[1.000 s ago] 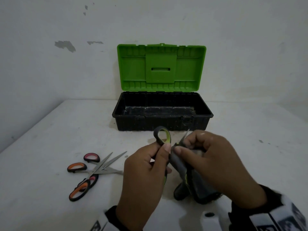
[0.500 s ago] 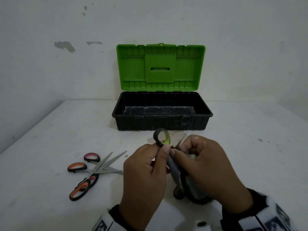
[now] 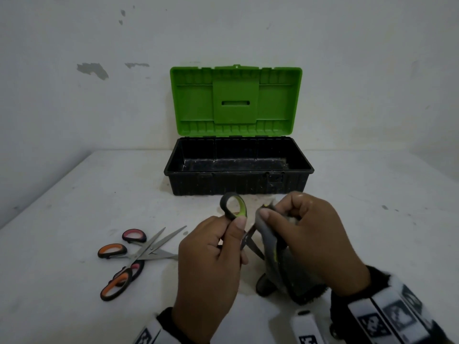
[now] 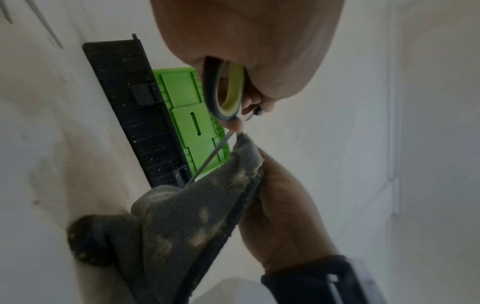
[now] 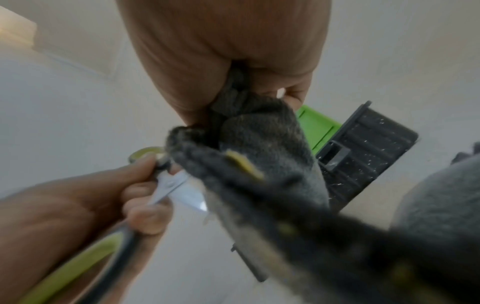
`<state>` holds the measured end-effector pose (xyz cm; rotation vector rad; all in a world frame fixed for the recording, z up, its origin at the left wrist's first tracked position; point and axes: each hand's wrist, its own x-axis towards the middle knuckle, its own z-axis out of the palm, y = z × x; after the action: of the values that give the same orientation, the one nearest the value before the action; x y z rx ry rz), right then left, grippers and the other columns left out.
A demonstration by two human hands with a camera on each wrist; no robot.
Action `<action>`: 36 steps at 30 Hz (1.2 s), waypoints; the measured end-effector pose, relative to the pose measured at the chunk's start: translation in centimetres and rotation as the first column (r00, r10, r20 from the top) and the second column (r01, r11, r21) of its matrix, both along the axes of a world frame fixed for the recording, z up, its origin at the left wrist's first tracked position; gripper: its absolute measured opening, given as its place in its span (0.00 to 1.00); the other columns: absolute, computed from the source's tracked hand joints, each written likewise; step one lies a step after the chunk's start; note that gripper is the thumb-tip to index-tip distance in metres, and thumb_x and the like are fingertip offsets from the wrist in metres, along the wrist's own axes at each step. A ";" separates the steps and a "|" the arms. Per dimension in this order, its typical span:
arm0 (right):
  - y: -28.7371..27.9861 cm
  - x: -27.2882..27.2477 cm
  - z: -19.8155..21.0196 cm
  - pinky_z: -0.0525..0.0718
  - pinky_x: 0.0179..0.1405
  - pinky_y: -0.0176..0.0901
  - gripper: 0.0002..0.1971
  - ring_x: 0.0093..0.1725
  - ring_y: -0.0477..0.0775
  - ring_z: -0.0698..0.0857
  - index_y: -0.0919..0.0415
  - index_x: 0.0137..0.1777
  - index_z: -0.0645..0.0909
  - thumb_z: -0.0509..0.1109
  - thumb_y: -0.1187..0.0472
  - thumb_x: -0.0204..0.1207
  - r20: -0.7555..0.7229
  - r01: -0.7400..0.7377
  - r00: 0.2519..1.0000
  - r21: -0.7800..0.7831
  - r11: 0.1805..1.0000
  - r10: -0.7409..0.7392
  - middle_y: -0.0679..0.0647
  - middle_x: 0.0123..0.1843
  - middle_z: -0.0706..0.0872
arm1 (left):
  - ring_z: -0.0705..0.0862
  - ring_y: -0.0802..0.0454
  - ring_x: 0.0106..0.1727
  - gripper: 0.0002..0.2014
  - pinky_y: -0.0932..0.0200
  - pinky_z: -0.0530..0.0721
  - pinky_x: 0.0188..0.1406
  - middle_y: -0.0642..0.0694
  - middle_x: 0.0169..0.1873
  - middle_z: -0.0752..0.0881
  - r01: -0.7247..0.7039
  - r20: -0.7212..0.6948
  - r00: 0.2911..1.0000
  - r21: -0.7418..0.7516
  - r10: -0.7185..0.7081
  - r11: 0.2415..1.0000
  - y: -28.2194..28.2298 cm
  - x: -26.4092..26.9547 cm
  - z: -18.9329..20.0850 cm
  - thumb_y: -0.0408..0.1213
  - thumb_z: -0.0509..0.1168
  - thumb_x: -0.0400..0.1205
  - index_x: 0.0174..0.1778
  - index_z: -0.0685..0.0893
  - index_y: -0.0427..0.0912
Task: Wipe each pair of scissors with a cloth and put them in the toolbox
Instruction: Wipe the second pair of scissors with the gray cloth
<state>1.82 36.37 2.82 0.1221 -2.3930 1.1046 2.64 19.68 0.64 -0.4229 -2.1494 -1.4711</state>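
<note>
My left hand (image 3: 218,247) grips the black-and-green scissors (image 3: 234,207) by the handles, one loop sticking up above my thumb. The blades are spread; one blade (image 3: 253,247) shows bare, the other is wrapped in the dark grey cloth (image 3: 275,259). My right hand (image 3: 298,232) pinches that cloth around the blade near its tip. In the left wrist view the handle loop (image 4: 228,92) and the soiled cloth (image 4: 192,216) are close up. In the right wrist view the cloth (image 5: 259,156) covers part of the blades (image 5: 179,189). The open toolbox (image 3: 238,180) stands behind, its black tub holding nothing I can see.
Two more pairs of scissors lie crossed on the white table at the left, one with orange handles (image 3: 113,252) and one with pink handles (image 3: 134,235). The toolbox's green lid (image 3: 236,100) stands upright against the wall.
The scissor blades have spread wider apart, and my right hand has slid the cloth out along the wrapped blade toward its tip. The scissors on the table have not moved.
</note>
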 end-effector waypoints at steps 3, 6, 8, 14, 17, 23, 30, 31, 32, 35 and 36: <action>1.6 -1.1 -0.1 0.75 0.27 0.24 0.11 0.29 0.41 0.84 0.50 0.31 0.83 0.79 0.55 0.73 0.003 0.003 1.000 -0.081 0.997 -0.002 0.43 0.30 0.87 | 0.85 0.54 0.24 0.18 0.47 0.87 0.28 0.49 0.23 0.82 0.039 0.136 0.989 0.091 -0.052 0.995 0.0 0.3 0.5 0.54 0.59 0.81 0.39 0.88 0.47; 3.6 -2.1 -0.2 0.88 0.33 0.44 0.07 0.31 0.45 0.87 0.54 0.34 0.87 0.79 0.60 0.73 0.035 -0.019 0.999 -0.139 0.990 0.024 0.46 0.34 0.90 | 0.86 0.55 0.24 0.20 0.47 0.88 0.29 0.50 0.22 0.82 0.061 0.252 0.963 0.145 -0.096 0.988 -0.4 0.3 1.2 0.58 0.58 0.77 0.42 0.89 0.47; 4.7 -2.7 -0.3 0.87 0.40 0.49 0.06 0.38 0.44 0.87 0.51 0.36 0.87 0.79 0.60 0.73 0.036 -0.012 0.999 -0.089 0.996 0.015 0.44 0.41 0.91 | 0.86 0.53 0.23 0.22 0.45 0.89 0.30 0.51 0.19 0.79 0.081 0.311 0.941 0.178 -0.134 0.981 -0.8 0.2 1.6 0.58 0.59 0.75 0.42 0.90 0.44; 6.0 -3.4 0.6 0.74 0.38 0.20 0.05 0.41 0.35 0.83 0.50 0.40 0.85 0.76 0.59 0.76 0.042 0.032 0.998 0.113 0.993 -0.037 0.42 0.38 0.87 | 0.83 0.48 0.22 0.21 0.53 0.89 0.27 0.38 0.23 0.74 0.197 0.464 0.838 0.236 -0.288 0.952 -0.9 0.4 2.1 0.51 0.64 0.78 0.43 0.88 0.32; 5.3 -3.4 1.3 0.76 0.33 0.24 0.05 0.35 0.38 0.84 0.52 0.41 0.82 0.73 0.60 0.79 0.034 0.013 0.999 0.074 0.997 -0.015 0.44 0.34 0.87 | 0.84 0.48 0.22 0.18 0.43 0.89 0.31 0.37 0.23 0.74 0.238 0.481 0.819 0.212 -0.313 0.948 -0.6 0.4 1.5 0.45 0.64 0.83 0.44 0.87 0.30; 3.0 -2.0 1.7 0.73 0.29 0.25 0.07 0.28 0.37 0.79 0.49 0.43 0.78 0.69 0.60 0.82 0.022 -0.139 0.990 -0.024 0.990 0.139 0.38 0.29 0.84 | 0.82 0.45 0.25 0.18 0.60 0.87 0.28 0.28 0.30 0.76 0.224 0.532 0.786 0.228 -0.314 0.947 -0.4 0.0 0.9 0.44 0.64 0.84 0.43 0.85 0.29; 2.3 -0.3 0.9 0.82 0.44 0.42 0.11 0.40 0.48 0.85 0.45 0.45 0.82 0.60 0.48 0.85 0.157 -0.333 0.912 -0.255 0.908 0.379 0.48 0.39 0.87 | 0.84 0.43 0.25 0.19 0.58 0.87 0.30 0.37 0.26 0.77 0.221 0.535 0.771 0.284 -0.346 0.933 -0.9 -0.5 1.0 0.43 0.63 0.85 0.36 0.83 0.30; 2.3 0.0 1.1 0.81 0.45 0.37 0.14 0.41 0.46 0.84 0.47 0.44 0.84 0.58 0.50 0.87 0.164 -0.359 0.901 -0.239 0.902 0.402 0.47 0.39 0.86 | 0.85 0.43 0.25 0.20 0.56 0.87 0.31 0.38 0.25 0.78 0.219 0.531 0.775 0.281 -0.342 0.934 -1.0 -0.5 1.1 0.43 0.63 0.85 0.33 0.82 0.31; 2.3 0.2 1.3 0.80 0.45 0.33 0.17 0.41 0.46 0.84 0.50 0.43 0.85 0.57 0.53 0.88 0.175 -0.378 0.893 -0.215 0.901 0.416 0.46 0.39 0.86 | 0.86 0.43 0.25 0.20 0.53 0.87 0.33 0.38 0.25 0.79 0.221 0.527 0.779 0.273 -0.338 0.936 -1.1 -0.5 1.1 0.43 0.63 0.84 0.30 0.80 0.33; 2.6 0.6 1.6 0.80 0.40 0.29 0.13 0.38 0.42 0.87 0.53 0.42 0.88 0.65 0.64 0.84 0.207 -0.390 0.880 -0.198 0.899 0.428 0.46 0.37 0.90 | 0.85 0.44 0.25 0.21 0.51 0.87 0.33 0.39 0.24 0.79 0.247 0.518 0.776 0.277 -0.361 0.929 -1.1 -0.5 1.2 0.43 0.63 0.84 0.25 0.80 0.40; 2.7 0.7 1.7 0.82 0.40 0.29 0.10 0.38 0.43 0.89 0.54 0.44 0.89 0.69 0.67 0.81 0.222 -0.400 0.867 -0.222 0.889 0.446 0.47 0.38 0.92 | 0.84 0.43 0.25 0.21 0.55 0.87 0.30 0.40 0.24 0.78 0.258 0.516 0.769 0.289 -0.377 0.922 -1.2 -0.4 1.2 0.43 0.63 0.84 0.25 0.80 0.42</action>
<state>2.50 39.10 4.49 0.4930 -2.5640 1.6135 2.22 18.49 1.86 -0.3131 -2.4106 -2.2209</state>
